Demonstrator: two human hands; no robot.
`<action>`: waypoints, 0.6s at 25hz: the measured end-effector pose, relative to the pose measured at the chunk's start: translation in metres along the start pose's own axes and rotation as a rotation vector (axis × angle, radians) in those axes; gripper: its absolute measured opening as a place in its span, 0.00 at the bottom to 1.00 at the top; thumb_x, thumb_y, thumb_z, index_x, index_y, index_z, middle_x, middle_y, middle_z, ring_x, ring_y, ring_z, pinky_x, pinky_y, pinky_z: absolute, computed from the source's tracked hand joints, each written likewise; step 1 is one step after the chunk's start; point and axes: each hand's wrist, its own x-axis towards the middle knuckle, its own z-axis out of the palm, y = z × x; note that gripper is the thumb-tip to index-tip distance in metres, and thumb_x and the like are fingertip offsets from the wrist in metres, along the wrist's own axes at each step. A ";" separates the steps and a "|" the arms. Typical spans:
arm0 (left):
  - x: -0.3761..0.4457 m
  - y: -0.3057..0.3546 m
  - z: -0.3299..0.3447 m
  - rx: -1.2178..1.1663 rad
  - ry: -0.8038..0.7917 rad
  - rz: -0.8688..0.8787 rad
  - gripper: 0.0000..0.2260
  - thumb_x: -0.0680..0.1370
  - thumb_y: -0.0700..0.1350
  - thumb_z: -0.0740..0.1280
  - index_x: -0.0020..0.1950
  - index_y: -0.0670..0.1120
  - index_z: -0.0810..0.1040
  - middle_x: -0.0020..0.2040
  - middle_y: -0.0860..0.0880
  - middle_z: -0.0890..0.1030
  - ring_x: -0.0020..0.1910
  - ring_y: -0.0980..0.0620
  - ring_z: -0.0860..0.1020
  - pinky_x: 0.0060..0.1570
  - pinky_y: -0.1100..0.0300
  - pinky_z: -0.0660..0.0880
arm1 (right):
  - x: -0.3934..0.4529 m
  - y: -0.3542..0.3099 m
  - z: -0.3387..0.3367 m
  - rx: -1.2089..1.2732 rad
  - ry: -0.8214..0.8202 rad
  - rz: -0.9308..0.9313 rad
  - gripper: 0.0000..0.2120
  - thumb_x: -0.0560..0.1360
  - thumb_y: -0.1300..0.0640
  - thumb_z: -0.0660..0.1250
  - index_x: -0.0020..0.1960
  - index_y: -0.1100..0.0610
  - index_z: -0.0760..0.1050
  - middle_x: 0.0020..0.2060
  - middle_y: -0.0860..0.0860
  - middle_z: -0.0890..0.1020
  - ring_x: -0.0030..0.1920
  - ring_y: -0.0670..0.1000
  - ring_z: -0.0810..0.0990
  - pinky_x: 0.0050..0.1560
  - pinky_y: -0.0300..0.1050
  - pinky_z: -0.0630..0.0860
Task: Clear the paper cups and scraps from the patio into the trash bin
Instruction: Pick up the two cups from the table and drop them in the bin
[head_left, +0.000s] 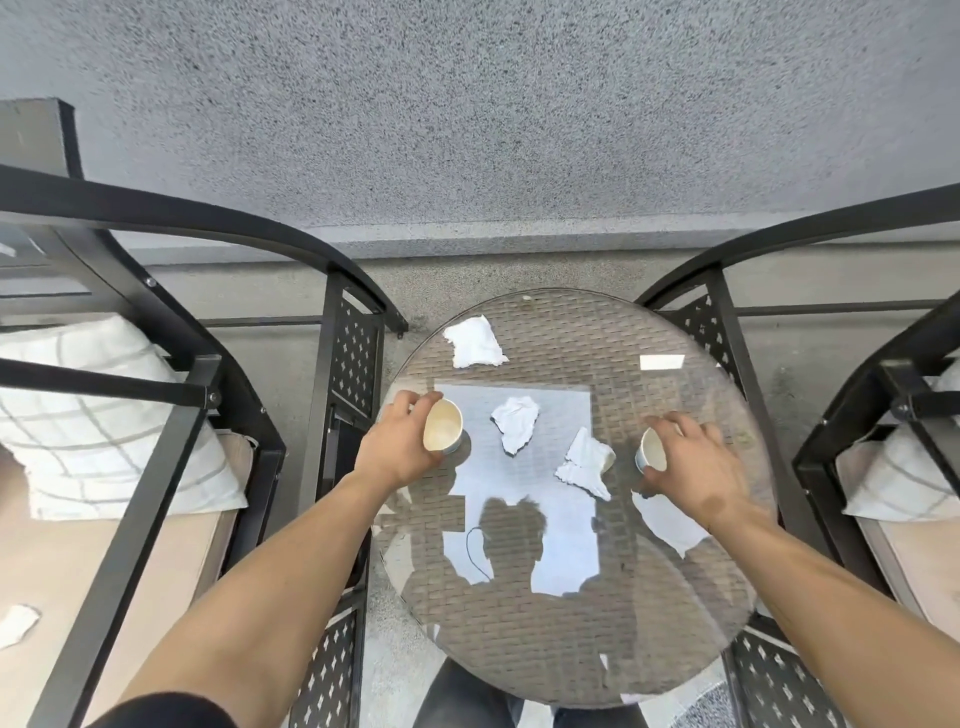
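Here, two cups were gripped on the glass table (545, 649): the left cup (442, 427) was held tilted in the curled fingers of the left hand (397, 441), the right cup (653, 450) by the right hand (693, 462). Scraps (515, 423) were scattered between them, one (475, 341) near the far rim.

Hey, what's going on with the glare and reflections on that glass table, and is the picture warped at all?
Head view: the glass tabletop mirrors bright sky and the person's dark silhouette, partly washing out the weave beneath; the wide-angle lens bows the chair frames at the edges; light is soft and even; the left hand and right hand, each gripping a paper cup, look sharp.
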 end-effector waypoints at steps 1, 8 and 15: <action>0.000 -0.001 0.000 0.000 -0.001 0.002 0.38 0.69 0.53 0.73 0.75 0.55 0.59 0.66 0.49 0.65 0.62 0.46 0.71 0.52 0.46 0.77 | -0.001 -0.003 -0.003 0.023 0.013 0.001 0.34 0.69 0.47 0.70 0.72 0.46 0.62 0.70 0.46 0.64 0.64 0.55 0.64 0.56 0.55 0.73; -0.010 0.008 -0.003 -0.109 -0.009 -0.038 0.38 0.68 0.54 0.73 0.74 0.53 0.60 0.64 0.49 0.64 0.60 0.44 0.73 0.53 0.46 0.76 | -0.027 -0.023 -0.026 0.086 0.114 -0.108 0.31 0.71 0.46 0.65 0.72 0.45 0.61 0.70 0.45 0.64 0.66 0.53 0.60 0.56 0.53 0.74; -0.081 0.043 -0.037 -0.349 0.219 -0.107 0.40 0.61 0.63 0.70 0.69 0.52 0.63 0.61 0.53 0.64 0.57 0.48 0.74 0.54 0.49 0.75 | -0.044 -0.049 -0.078 0.082 0.249 -0.355 0.32 0.71 0.45 0.64 0.73 0.47 0.61 0.70 0.47 0.65 0.68 0.52 0.58 0.60 0.52 0.72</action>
